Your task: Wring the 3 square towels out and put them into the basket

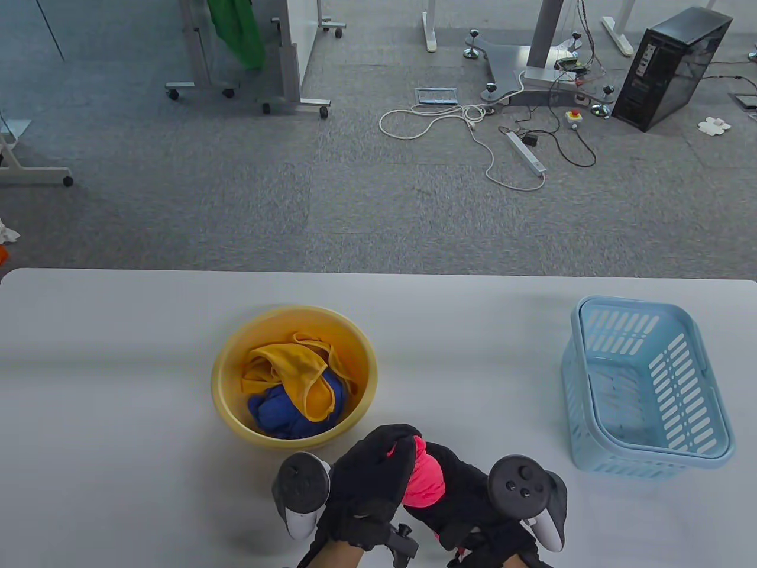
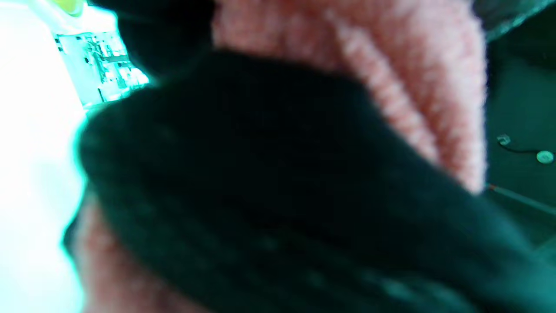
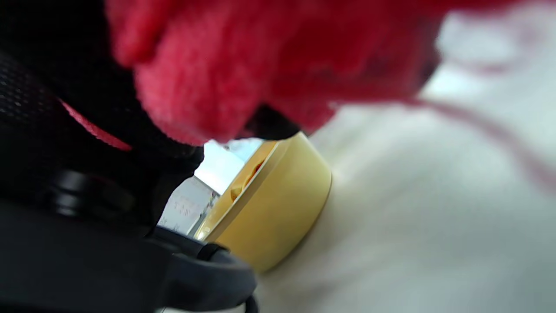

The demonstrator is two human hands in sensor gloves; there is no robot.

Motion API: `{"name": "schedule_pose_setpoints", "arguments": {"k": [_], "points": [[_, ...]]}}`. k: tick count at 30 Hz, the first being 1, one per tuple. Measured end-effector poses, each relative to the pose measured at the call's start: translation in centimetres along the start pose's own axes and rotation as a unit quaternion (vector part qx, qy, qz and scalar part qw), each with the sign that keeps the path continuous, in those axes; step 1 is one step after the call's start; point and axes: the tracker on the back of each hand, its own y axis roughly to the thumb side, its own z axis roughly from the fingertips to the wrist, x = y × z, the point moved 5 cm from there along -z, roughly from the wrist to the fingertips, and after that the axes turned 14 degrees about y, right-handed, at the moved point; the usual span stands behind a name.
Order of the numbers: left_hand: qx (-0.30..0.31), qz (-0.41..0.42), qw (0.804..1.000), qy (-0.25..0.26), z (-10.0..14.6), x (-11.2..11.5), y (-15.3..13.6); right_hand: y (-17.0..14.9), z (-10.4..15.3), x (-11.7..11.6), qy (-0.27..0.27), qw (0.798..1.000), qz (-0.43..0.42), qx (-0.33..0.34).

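Both hands — left hand [image 1: 369,479], right hand [image 1: 467,503] — grip the pink towel [image 1: 423,479].

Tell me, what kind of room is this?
Probably an office or robotics lab: grey carpet tiles, a black computer tower with loose cables on the floor, and wheeled frames beyond the white table.

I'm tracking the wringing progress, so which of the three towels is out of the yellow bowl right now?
The pink towel, gripped between the left hand and right hand. The yellow towel and blue towel lie in the bowl.
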Motion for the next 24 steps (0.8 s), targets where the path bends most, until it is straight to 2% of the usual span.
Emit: {"name": "schedule_pose_setpoints", "arguments": {"k": [4,7,11,20,24], "points": [[0.021,0.002,1.000,-0.011,-0.1,0.3,0.5,-0.9,-0.5,-0.5,0.057,0.996,-0.065,-0.001],[0.033,-0.003,0.999,-0.009,-0.1,0.3,1.1,-1.3,-0.9,-1.1,0.117,0.987,-0.112,-0.006],[0.061,-0.007,0.998,-0.017,-0.1,0.3,2.0,-1.6,-1.3,-2.0,0.167,0.972,-0.164,0.010],[0.100,-0.024,0.995,-0.018,-0.1,0.2,3.2,-2.1,-1.9,-3.5,0.227,0.946,-0.229,0.040],[0.106,-0.019,0.993,-0.055,-0.4,0.6,3.6,-2.0,-2.3,-4.4,0.266,0.928,-0.253,0.066]]}}
